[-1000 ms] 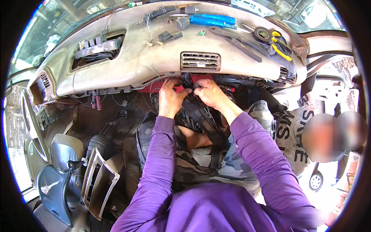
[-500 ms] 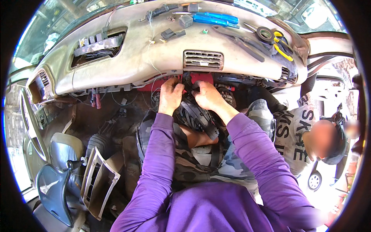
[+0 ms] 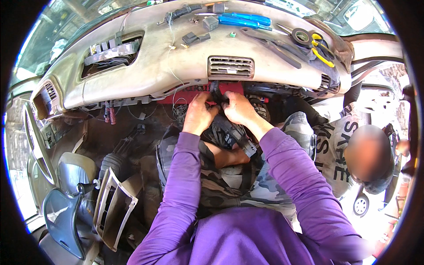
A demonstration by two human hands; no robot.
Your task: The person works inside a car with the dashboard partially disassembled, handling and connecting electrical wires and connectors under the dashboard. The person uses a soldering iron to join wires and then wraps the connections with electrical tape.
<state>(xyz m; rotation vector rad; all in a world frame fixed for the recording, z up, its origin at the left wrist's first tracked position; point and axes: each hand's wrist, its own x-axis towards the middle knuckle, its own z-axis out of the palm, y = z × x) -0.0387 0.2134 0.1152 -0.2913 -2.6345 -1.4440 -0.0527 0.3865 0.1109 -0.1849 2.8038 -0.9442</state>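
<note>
Below the dashboard's middle vent, a black wiring harness (image 3: 215,91) in ribbed sleeve hangs down between my hands. My left hand (image 3: 200,115) is closed on the harness from one side, fingertips curled inward. From the other side my right hand (image 3: 239,109) pinches it, thumb and fingers close to the left fingertips. The exact spot they grip is partly hidden by the fingers. Under my hands, the thick black bundle of wires (image 3: 226,132) runs down over my lap. A thin loose wire tangle (image 3: 179,110) lies just left of my left hand.
On the beige dashboard (image 3: 176,70) lie blue screwdrivers (image 3: 245,20), black tape (image 3: 301,37), yellow-handled scissors (image 3: 322,53), pliers (image 3: 276,46) and relays (image 3: 211,23). A red panel (image 3: 176,96) sits behind my hands. A person (image 3: 340,145) is close at the right. A trim frame (image 3: 112,207) stands left.
Both hands have come closer together on the harness, the left shifting right and slightly down. The bundle's lower end has shifted right. The person at the right has turned their head.
</note>
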